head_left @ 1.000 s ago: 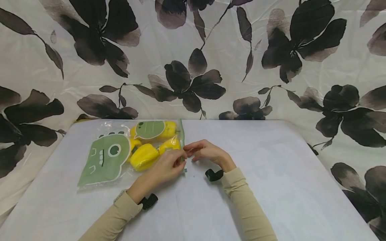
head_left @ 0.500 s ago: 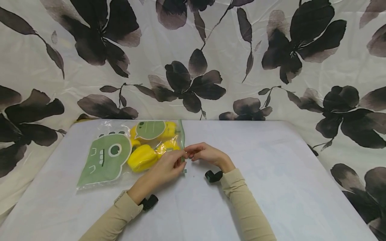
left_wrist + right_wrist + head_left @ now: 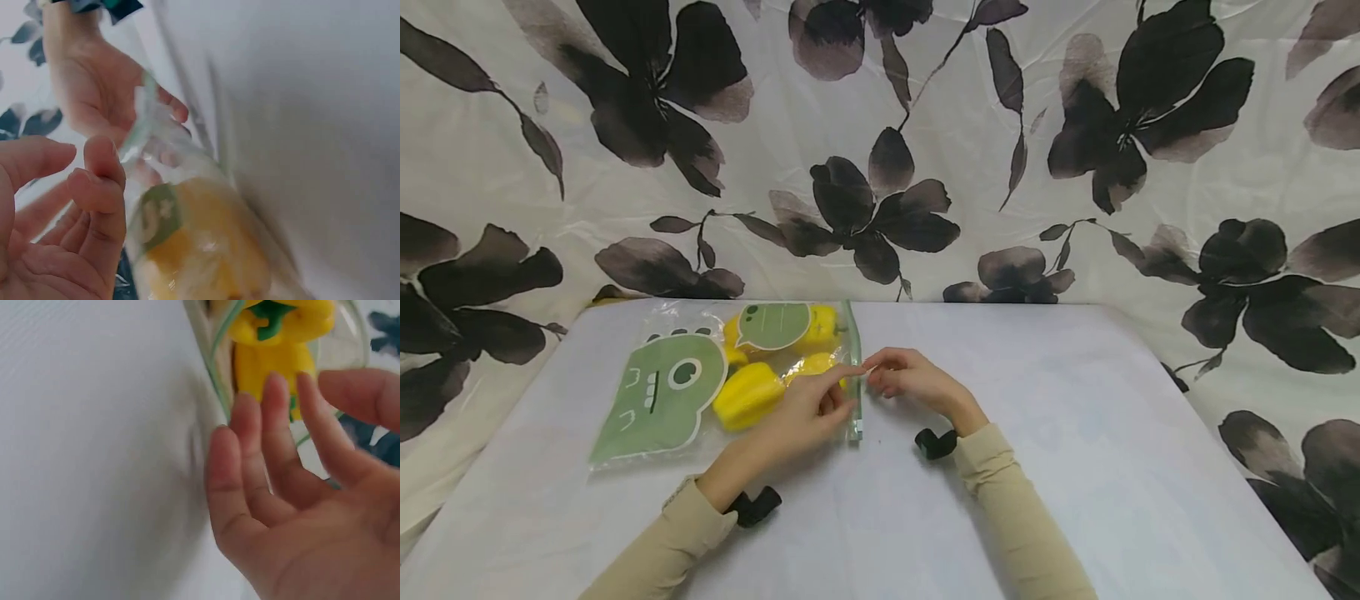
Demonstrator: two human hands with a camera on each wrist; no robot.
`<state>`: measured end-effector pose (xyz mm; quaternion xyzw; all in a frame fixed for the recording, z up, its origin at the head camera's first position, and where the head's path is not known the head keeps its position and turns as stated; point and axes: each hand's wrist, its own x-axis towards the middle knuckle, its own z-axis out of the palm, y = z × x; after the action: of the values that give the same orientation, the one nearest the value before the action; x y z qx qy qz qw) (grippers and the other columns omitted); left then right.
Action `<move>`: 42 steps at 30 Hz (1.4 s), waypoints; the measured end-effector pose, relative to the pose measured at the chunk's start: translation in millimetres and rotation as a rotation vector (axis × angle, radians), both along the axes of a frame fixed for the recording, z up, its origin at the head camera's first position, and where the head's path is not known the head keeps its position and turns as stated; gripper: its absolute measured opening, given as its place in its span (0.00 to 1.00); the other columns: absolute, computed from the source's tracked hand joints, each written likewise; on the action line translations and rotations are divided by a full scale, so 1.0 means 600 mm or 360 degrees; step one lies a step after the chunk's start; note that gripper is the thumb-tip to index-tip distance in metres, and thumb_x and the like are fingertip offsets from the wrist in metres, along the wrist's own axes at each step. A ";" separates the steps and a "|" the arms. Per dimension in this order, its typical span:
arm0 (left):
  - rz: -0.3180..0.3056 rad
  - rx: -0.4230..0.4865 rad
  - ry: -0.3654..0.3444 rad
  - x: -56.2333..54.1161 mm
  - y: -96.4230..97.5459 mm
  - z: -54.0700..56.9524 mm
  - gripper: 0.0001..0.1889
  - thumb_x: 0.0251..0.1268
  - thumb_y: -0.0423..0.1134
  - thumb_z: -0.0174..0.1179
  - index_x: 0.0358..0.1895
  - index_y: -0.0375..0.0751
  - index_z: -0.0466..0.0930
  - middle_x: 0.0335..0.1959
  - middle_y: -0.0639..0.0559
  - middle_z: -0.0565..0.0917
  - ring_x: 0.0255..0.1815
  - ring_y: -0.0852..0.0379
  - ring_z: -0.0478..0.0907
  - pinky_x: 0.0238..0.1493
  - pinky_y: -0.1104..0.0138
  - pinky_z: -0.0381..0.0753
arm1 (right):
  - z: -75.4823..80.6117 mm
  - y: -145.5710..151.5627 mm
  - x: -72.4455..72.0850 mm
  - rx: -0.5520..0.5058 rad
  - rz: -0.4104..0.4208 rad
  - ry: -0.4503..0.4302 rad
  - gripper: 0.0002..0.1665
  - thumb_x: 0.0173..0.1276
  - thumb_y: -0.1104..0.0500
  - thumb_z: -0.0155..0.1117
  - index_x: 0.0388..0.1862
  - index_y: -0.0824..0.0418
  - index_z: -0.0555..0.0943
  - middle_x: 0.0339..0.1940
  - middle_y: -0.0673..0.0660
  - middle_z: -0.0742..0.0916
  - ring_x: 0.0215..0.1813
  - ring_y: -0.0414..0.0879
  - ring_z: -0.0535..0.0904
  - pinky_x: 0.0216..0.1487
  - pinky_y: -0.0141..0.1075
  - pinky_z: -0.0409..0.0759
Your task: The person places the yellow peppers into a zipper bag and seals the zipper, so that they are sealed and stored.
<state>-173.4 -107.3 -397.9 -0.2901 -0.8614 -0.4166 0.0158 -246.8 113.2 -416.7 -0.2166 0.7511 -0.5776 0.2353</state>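
A clear zip bag (image 3: 658, 417) with green dinosaur print lies flat on the table, its green-edged zip strip (image 3: 854, 333) facing right. Yellow bell peppers (image 3: 748, 396) are inside; green stems show in the right wrist view. My left hand (image 3: 797, 412) is over the bag's lower right part, index finger stretched toward the strip; in the left wrist view its thumb and index finger are apart. My right hand (image 3: 921, 387) is just right of the strip, and in the right wrist view its fingers (image 3: 225, 462) reach toward the bag's parted mouth. Whether they touch the plastic is unclear.
A white-covered table (image 3: 1037, 375) carries the bag at its back left. Behind it hangs a white cloth (image 3: 985, 167) with dark flowers. Black wrist cameras (image 3: 936, 443) sit under both forearms.
My left hand has drawn slightly left and down from the strip, and its index finger has straightened. More of the strip's lower end shows. The right hand stays near the strip.
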 end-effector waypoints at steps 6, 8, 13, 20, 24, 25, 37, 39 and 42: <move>0.0049 0.0415 -0.0676 0.034 -0.026 0.004 0.20 0.71 0.30 0.56 0.65 0.37 0.71 0.22 0.47 0.80 0.15 0.55 0.73 0.18 0.68 0.75 | 0.024 0.016 0.022 0.0099 0.0197 0.0235 0.12 0.70 0.67 0.58 0.51 0.67 0.78 0.42 0.66 0.87 0.44 0.63 0.81 0.45 0.46 0.77; 0.0070 0.0559 -0.0953 0.049 -0.032 0.000 0.22 0.73 0.32 0.53 0.68 0.36 0.66 0.23 0.44 0.81 0.14 0.56 0.73 0.17 0.69 0.74 | 0.026 0.018 0.031 0.0130 0.0386 0.0232 0.15 0.71 0.66 0.57 0.55 0.64 0.79 0.45 0.65 0.87 0.46 0.63 0.82 0.47 0.46 0.77; 0.0132 0.0819 -0.1476 0.084 -0.027 -0.017 0.30 0.72 0.37 0.50 0.76 0.45 0.56 0.30 0.42 0.85 0.15 0.58 0.76 0.18 0.71 0.75 | 0.015 0.015 0.050 0.0184 0.0656 0.0086 0.24 0.72 0.66 0.53 0.66 0.59 0.76 0.56 0.58 0.84 0.50 0.58 0.82 0.48 0.44 0.78; 0.0254 0.1127 -0.1521 0.092 0.020 -0.053 0.32 0.73 0.35 0.50 0.76 0.52 0.50 0.44 0.40 0.82 0.27 0.54 0.83 0.29 0.68 0.80 | -0.010 0.014 0.045 0.0028 0.0521 -0.0037 0.20 0.71 0.65 0.57 0.61 0.64 0.80 0.51 0.59 0.87 0.45 0.57 0.83 0.48 0.46 0.82; 0.0517 0.1358 -0.1331 0.083 0.046 -0.063 0.24 0.72 0.31 0.50 0.69 0.43 0.62 0.43 0.41 0.78 0.28 0.55 0.78 0.30 0.69 0.77 | -0.014 0.009 0.044 -0.0079 0.0394 -0.0073 0.17 0.70 0.64 0.61 0.57 0.67 0.82 0.46 0.60 0.88 0.41 0.59 0.83 0.46 0.47 0.82; 0.0583 0.1400 -0.1287 0.080 0.050 -0.065 0.22 0.71 0.30 0.50 0.66 0.41 0.65 0.40 0.42 0.78 0.27 0.56 0.77 0.29 0.69 0.77 | -0.014 0.006 0.045 -0.0088 0.0363 -0.0072 0.17 0.70 0.64 0.62 0.55 0.67 0.83 0.45 0.59 0.89 0.40 0.59 0.83 0.46 0.46 0.82; 0.0733 0.1500 -0.0965 0.068 0.066 -0.095 0.11 0.61 0.21 0.59 0.45 0.29 0.73 0.27 0.46 0.78 0.20 0.57 0.76 0.23 0.71 0.77 | -0.015 -0.024 0.061 -0.0027 0.0123 -0.0012 0.06 0.63 0.69 0.67 0.39 0.71 0.84 0.27 0.55 0.87 0.28 0.45 0.79 0.33 0.34 0.78; 0.0731 0.1511 -0.0964 0.067 0.066 -0.097 0.11 0.60 0.20 0.60 0.45 0.29 0.72 0.26 0.46 0.78 0.19 0.57 0.76 0.22 0.71 0.77 | -0.015 -0.025 0.062 -0.0019 0.0090 -0.0004 0.05 0.63 0.69 0.67 0.37 0.71 0.84 0.27 0.55 0.87 0.27 0.45 0.79 0.32 0.33 0.78; 0.0742 0.1500 -0.0941 0.066 0.066 -0.099 0.11 0.60 0.20 0.60 0.44 0.29 0.72 0.24 0.46 0.77 0.18 0.58 0.76 0.21 0.71 0.76 | -0.017 -0.027 0.060 -0.0024 0.0043 0.0020 0.06 0.62 0.68 0.68 0.37 0.70 0.86 0.27 0.55 0.88 0.27 0.46 0.80 0.33 0.35 0.78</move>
<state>-133.5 -67.8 -457.6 0.0727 -0.5927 -0.8021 -0.0066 -210.9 97.1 -426.6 -0.2321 0.7452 -0.5786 0.2367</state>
